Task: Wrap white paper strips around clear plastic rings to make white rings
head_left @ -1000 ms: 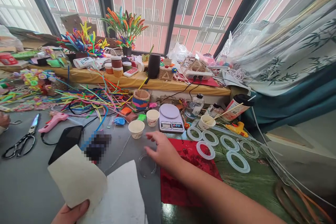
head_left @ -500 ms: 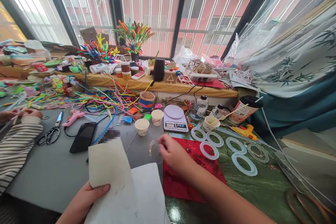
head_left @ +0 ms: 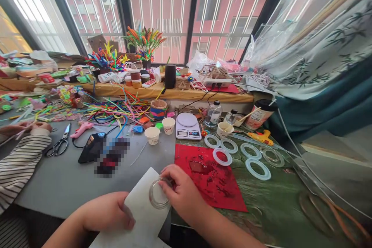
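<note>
My right hand (head_left: 186,193) pinches a clear ring (head_left: 150,194), which looks like a transparent bangle. The ring is over a white sheet of paper or thin cloth (head_left: 142,217); whether they touch I cannot tell. Closed on the left edge of that sheet is my left hand (head_left: 107,211), its fingertips blurred and partly hidden. Just beyond my right hand lies a red sheet (head_left: 232,197) with wet, glossy patches. Several pale ring molds (head_left: 258,169) rest at its right and far edge, and another clear ring (head_left: 272,157) sits farther right.
A kitchen scale (head_left: 188,126) and paper cups (head_left: 152,136) stand behind the red sheet. At left are scissors (head_left: 59,145), a phone (head_left: 91,149) and a pink glue gun (head_left: 81,128). A co-worker's striped sleeve (head_left: 26,166) reaches in there. A yellow glue gun (head_left: 261,138) lies right.
My right hand has brought the clear ring down and left, over the white sheet. My left hand has turned and the sheet is now in one layer's view. The camera view has shifted slightly.
</note>
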`<state>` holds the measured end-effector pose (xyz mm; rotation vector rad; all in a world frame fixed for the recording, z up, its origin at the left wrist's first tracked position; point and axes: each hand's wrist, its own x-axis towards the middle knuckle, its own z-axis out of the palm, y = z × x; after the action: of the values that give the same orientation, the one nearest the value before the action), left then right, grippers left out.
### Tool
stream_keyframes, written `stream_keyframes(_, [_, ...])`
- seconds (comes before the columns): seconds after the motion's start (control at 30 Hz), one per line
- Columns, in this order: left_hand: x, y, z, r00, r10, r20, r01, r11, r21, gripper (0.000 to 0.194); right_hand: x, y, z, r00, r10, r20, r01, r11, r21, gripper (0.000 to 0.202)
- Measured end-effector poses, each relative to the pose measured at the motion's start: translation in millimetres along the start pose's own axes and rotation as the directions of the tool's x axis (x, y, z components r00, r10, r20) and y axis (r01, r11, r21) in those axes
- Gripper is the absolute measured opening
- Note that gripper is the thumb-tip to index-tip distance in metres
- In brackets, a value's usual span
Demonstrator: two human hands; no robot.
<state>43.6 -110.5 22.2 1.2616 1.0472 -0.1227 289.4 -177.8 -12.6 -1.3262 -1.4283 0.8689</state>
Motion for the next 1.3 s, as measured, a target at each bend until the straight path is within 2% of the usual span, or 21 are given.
stream_keyframes(0.07, [-4,-5,1.5,0.997,0.056,0.06,-0.052,0.997,-0.063,0.035,-6,3,9,0.998,0.06,-0.025,-0.059,0.998,0.02,0.005])
stream_keyframes(0.1, [-4,-9,2.4,0.989,0.108,0.103,-0.091,0.983,-0.159,0.044,-9,5,12,0.995,0.083,-0.05,-0.082,0.996,0.024,0.005])
stream_keyframes(0.13, [-3,-13,3.5,0.983,0.162,0.084,-0.13,0.944,-0.303,0.051,-11,7,14,0.993,0.094,-0.075,-0.093,0.995,0.025,0.005])
stream_keyframes(0.2, [3,-20,6.7,0.978,0.205,-0.035,-0.19,0.812,-0.552,0.058,-14,10,17,0.987,0.092,-0.128,-0.09,0.996,0.02,0.005])
stream_keyframes(0.3, [20,-24,15.2,0.983,0.161,-0.083,-0.176,0.742,-0.647,0.063,-15,13,16,0.982,0.049,-0.181,-0.055,0.998,-0.029,0.007])
stream_keyframes(0.33, [26,-23,19.1,0.98,0.149,-0.135,-0.201,0.725,-0.659,0.061,-16,13,15,0.984,0.015,-0.176,-0.028,0.997,-0.067,0.008])
stream_keyframes(0.4, [31,-17,27.6,0.951,0.173,-0.256,-0.295,0.752,-0.589,0.054,-17,12,12,0.991,-0.061,-0.122,0.042,0.987,-0.155,0.011])
stream_keyframes(0.43, [32,-12,31.5,0.943,0.185,-0.277,-0.314,0.77,-0.555,0.054,-18,11,11,0.992,-0.094,-0.084,0.076,0.979,-0.191,0.012])
stream_keyframes(0.5, [29,0,37.2,0.949,0.209,-0.235,-0.306,0.791,-0.53,0.059,-20,8,8,0.99,-0.133,-0.038,0.12,0.965,-0.234,0.013])
stream_keyframes(0.57, [22,13,39.3,0.969,0.204,-0.136,-0.245,0.832,-0.497,0.061,-21,5,5,0.986,-0.161,-0.035,0.146,0.953,-0.264,0.013])
stream_keyframes(0.63, [14,24,38.8,0.979,0.196,-0.049,-0.198,0.885,-0.422,0.059,-22,3,4,0.977,-0.207,-0.045,0.184,0.936,-0.301,0.015])
stream_keyframes(0.7, [7,32,38.1,0.981,0.193,-0.009,-0.186,0.929,-0.321,0.054,-23,1,3,0.963,-0.265,-0.041,0.236,0.912,-0.336,0.018])
stream_keyframes(0.83, [2,40,39.3,0.962,0.256,-0.091,-0.263,0.962,-0.072,0.04,-25,-2,6,0.953,-0.303,-0.008,0.287,0.91,-0.3,0.021])
stream_keyframes(0.93, [5,40,38.4,0.969,0.225,-0.104,-0.235,0.968,-0.087,0.039,-32,-7,1,0.964,-0.267,-0.023,0.257,0.945,-0.201,0.03])
stream_keyframes(1.0, [9,35,34.5,0.978,0.141,-0.154,-0.173,0.961,-0.218,0.047,-41,-7,-11,0.964,-0.266,-0.024,0.259,0.953,-0.16,0.044])
stream_keyframes(1.07, [12,26,27.1,0.957,0.047,-0.287,-0.148,0.93,-0.338,0.055,-55,0,-33,0.965,-0.26,-0.009,0.255,0.952,-0.17,0.047])
stream_keyframes(1.13, [16,14,16.0,0.921,-0.025,-0.388,-0.159,0.886,-0.435,0.061,-71,14,-64,0.984,-0.171,-0.056,0.155,0.963,-0.22,0.041])
stream_keyframes(1.17, [19,7,9.3,0.917,-0.049,-0.395,-0.165,0.856,-0.489,0.062,-80,24,-82,0.985,-0.092,-0.148,0.056,0.972,-0.229,0.037])
stream_keyframes(1.2, [23,1,2.2,0.924,-0.074,-0.375,-0.16,0.817,-0.554,0.058,-89,33,-101,0.96,0.012,-0.279,-0.069,0.978,-0.195,0.035])
stream_keyframes(1.27, [33,-10,-11.8,0.927,-0.147,-0.344,-0.127,0.74,-0.661,0.046,-106,52,-139,0.821,0.24,-0.518,-0.279,0.96,0.002,0.037])
stream_keyframes(1.3, [39,-14,-18.1,0.923,-0.201,-0.327,-0.095,0.706,-0.702,0.043,-113,59,-157,0.751,0.329,-0.572,-0.327,0.938,0.111,0.039])
